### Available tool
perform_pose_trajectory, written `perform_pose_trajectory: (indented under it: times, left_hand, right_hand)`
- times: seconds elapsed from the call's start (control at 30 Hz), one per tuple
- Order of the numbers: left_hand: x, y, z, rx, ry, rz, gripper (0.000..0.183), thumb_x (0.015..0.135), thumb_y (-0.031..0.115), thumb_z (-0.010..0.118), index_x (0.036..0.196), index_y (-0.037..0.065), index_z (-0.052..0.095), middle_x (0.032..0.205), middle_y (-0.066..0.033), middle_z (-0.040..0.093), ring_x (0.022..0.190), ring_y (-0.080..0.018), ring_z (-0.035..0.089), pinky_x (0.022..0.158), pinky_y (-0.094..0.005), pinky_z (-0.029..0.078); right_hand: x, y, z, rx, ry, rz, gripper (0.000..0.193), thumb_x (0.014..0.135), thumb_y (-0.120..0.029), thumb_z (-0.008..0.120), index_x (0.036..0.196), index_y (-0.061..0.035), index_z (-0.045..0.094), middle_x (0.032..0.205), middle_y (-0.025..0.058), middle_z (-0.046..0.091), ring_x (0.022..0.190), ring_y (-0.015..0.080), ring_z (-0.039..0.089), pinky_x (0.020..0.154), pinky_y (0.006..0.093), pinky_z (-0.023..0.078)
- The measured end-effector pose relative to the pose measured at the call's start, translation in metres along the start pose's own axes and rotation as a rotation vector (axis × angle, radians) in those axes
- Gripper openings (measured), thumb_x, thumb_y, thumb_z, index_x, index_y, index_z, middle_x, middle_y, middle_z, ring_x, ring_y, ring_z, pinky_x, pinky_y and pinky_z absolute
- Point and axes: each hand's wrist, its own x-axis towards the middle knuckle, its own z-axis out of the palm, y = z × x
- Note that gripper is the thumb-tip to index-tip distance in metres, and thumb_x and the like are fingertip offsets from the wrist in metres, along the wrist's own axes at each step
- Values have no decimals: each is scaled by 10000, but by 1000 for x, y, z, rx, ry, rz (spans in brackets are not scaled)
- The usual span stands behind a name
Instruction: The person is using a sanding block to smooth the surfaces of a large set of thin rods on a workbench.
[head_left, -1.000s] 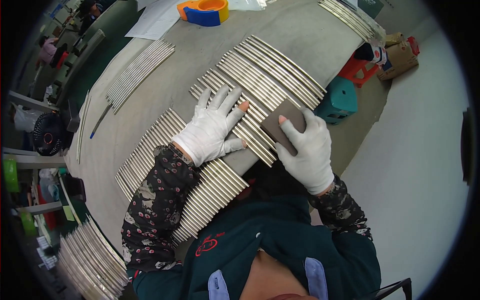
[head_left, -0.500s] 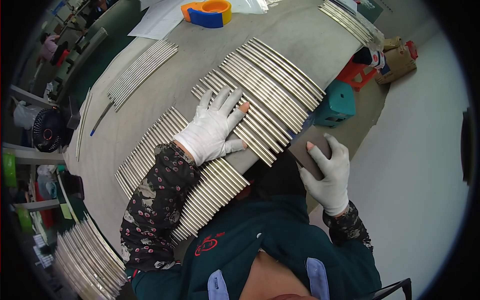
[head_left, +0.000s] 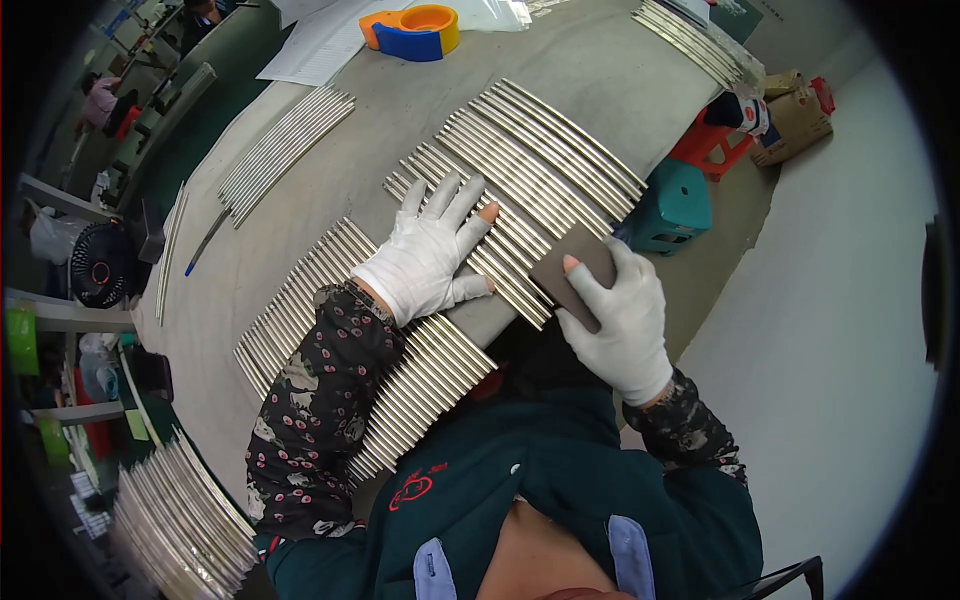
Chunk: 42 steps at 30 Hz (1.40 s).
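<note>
Left of the brown block (head_left: pixel 548 272), the left hand (head_left: pixel 430 245) lies flat, fingers spread, on the metal rods (head_left: pixel 525 185). The right hand (head_left: pixel 625 320), just right of the block, grips it at the rod ends; likely an end-rubbing step, so the next move calls for steady rods and a square block.

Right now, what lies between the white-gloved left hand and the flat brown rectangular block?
Slender silver metal rods, side by side, lie between the left hand and the brown block in the head view.
</note>
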Motion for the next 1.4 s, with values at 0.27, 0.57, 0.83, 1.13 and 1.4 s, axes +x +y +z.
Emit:
perform_pose_trajectory:
  times: [0.27, 0.57, 0.83, 1.13, 1.4]
  left_hand:
    - [20, 2, 2, 16, 25, -8, 776, 835, 561, 535, 1411, 72, 360, 1491, -188, 254, 1388, -386, 202, 1112, -575, 142]
    - [-59, -8, -37, -12, 234, -152, 817, 832, 442, 592, 1482, 128, 209, 1511, -202, 193, 1384, -422, 191, 1107, -569, 163]
    - [-127, 11, -22, 33, -120, -218, 766, 812, 479, 578, 1425, 107, 308, 1483, -189, 260, 1381, -388, 218, 1101, -606, 131]
    - [-48, 1, -10, 86, -95, -101, 778, 890, 603, 376, 1464, 97, 231, 1500, -221, 213, 1386, -413, 196, 1107, -595, 118]
    - [13, -1, -7, -66, 132, 20, 699, 892, 556, 445, 1383, 62, 391, 1476, -183, 294, 1375, -363, 262, 1113, -575, 167]
  right_hand:
    - [-64, 16, -40, 14, -133, 168, 484, 591, -191, 754, 1058, -114, 655, 1156, 212, 528, 976, 365, 526, 807, 431, 459]
    - [-70, 6, -22, 121, -234, 112, 457, 604, -221, 738, 1043, -121, 662, 1140, 224, 542, 970, 369, 543, 813, 441, 462]
    - [-56, 7, -8, 166, -303, 57, 468, 609, -236, 744, 1056, -122, 661, 1146, 213, 540, 973, 356, 535, 805, 437, 458]
    - [-63, 11, -13, 152, -267, 116, 477, 611, -223, 743, 1069, -121, 653, 1148, 207, 530, 971, 360, 534, 805, 435, 459]
    - [-50, 30, -25, 104, 77, 153, 569, 579, -119, 753, 1129, -115, 603, 1206, 214, 496, 1040, 368, 498, 877, 443, 439]
